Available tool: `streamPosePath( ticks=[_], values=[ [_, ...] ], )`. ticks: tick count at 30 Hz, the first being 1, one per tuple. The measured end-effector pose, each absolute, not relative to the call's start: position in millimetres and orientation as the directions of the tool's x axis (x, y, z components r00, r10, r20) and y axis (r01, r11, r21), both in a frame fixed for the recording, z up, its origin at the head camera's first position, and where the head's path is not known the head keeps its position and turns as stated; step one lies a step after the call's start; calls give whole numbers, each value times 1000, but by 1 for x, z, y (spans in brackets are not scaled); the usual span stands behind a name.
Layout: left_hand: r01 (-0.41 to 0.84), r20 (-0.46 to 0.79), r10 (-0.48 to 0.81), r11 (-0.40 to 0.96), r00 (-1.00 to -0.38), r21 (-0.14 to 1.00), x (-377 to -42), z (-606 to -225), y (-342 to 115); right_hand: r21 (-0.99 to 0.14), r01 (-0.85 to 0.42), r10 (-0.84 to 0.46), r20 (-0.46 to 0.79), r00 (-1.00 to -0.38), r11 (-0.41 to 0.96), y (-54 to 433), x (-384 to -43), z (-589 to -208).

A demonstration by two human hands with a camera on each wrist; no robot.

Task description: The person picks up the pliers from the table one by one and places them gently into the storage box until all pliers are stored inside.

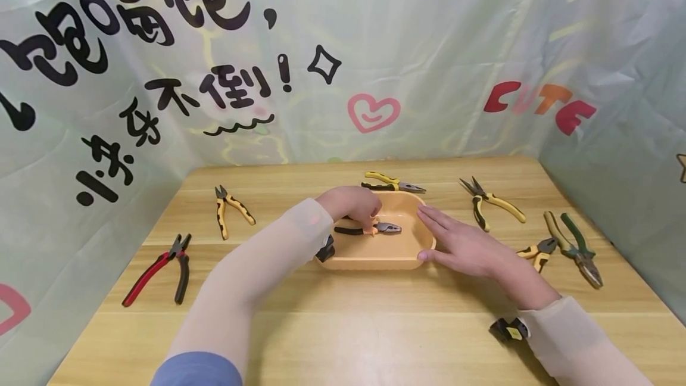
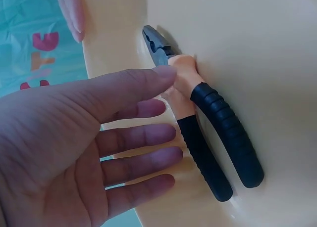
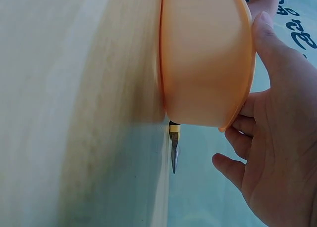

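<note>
Left hand [image 1: 352, 203] at frame centre, fingers relaxed, slightly apart; right hand [image 1: 467, 249] right of centre, fingers extended, thumb spread.

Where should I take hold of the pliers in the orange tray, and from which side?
Probably by the orange section just behind the metal head, pinched across its sides from above. The pliers lie flat in the tray, whose raised walls would likely hinder a low sideways reach. The black handles spread apart, but at the orange section the two halves come together.
</note>
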State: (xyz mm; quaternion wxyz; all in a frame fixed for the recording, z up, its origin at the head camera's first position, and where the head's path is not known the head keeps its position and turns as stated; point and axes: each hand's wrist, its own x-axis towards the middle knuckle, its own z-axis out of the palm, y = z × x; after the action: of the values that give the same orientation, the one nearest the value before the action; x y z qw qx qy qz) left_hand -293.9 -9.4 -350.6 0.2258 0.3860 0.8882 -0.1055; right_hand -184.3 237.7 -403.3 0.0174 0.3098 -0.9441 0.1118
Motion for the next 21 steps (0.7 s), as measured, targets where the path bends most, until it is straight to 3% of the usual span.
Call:
streamPosePath(
  ticks=[8, 21],
  values=[
    [708, -488, 633, 705, -601, 41, -291, -344, -16, -199, -588, -581, 98, -808, 784, 237, -184, -402],
    [710, -383, 706, 686, -595, 162, -289, -333, -34, -209, -575, -571, 86, -817, 791, 237, -184, -402]
  ],
)
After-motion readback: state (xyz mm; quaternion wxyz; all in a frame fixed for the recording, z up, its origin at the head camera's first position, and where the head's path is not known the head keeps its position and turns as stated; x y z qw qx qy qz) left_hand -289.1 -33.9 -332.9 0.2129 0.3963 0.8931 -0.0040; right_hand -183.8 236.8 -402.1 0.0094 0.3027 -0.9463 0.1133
